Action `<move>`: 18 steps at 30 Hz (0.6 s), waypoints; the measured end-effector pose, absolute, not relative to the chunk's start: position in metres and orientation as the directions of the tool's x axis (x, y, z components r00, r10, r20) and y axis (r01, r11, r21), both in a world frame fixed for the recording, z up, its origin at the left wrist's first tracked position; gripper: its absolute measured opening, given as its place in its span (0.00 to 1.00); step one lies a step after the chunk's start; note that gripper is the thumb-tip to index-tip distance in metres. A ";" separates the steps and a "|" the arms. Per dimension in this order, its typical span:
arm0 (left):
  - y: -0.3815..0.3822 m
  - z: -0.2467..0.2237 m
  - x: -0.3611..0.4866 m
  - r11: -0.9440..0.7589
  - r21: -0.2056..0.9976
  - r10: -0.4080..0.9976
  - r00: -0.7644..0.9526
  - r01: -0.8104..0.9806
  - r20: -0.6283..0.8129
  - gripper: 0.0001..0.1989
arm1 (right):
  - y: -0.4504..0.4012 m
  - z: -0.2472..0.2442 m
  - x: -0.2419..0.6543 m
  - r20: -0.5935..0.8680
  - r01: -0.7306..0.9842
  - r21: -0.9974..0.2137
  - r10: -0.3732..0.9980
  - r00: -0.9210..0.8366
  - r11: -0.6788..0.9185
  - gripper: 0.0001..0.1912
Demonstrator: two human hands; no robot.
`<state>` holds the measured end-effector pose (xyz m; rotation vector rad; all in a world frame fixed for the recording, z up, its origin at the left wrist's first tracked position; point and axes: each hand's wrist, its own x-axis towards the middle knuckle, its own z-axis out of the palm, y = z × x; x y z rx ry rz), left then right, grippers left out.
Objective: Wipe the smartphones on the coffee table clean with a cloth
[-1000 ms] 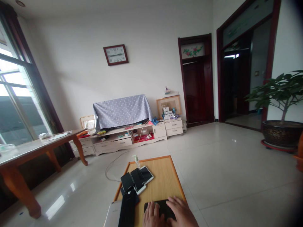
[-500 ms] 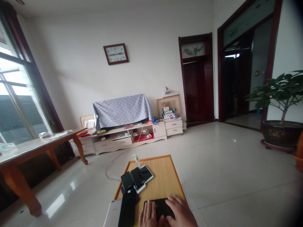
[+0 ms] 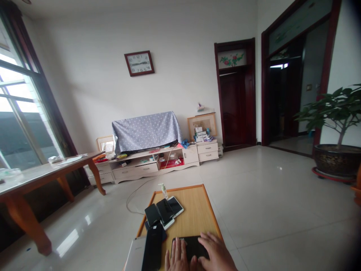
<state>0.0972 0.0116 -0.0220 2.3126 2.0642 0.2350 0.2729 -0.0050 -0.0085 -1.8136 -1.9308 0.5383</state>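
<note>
A black flat device, like a phone or small tablet [image 3: 194,246], lies on the wooden table [image 3: 188,210] near its front edge. My left hand [image 3: 178,258] rests flat over the device's left end, fingers stretched forward. Over the right end lies my right hand [image 3: 216,254], fingers spread and thumb pointing inward. Parts of the device are hidden under both hands. Left of my hands lie a long black device [image 3: 152,246] and a silver tablet [image 3: 135,254].
Several phones or tablets [image 3: 165,210] overlap at the table's far left, beside a pump bottle [image 3: 164,191]. A low white TV cabinet [image 3: 135,172] stands along the wall. To the left is a larger table [image 3: 97,175]; a potted plant [image 3: 335,158] stands at the right.
The view has shifted slightly. Both hands stay on the black device in nearly the same places.
</note>
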 end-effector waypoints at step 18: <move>0.021 0.001 0.095 -0.079 0.089 0.995 0.084 0.993 -0.059 0.39 | -0.002 -0.010 0.271 0.039 0.831 -0.553 0.998 -0.051 0.064 0.35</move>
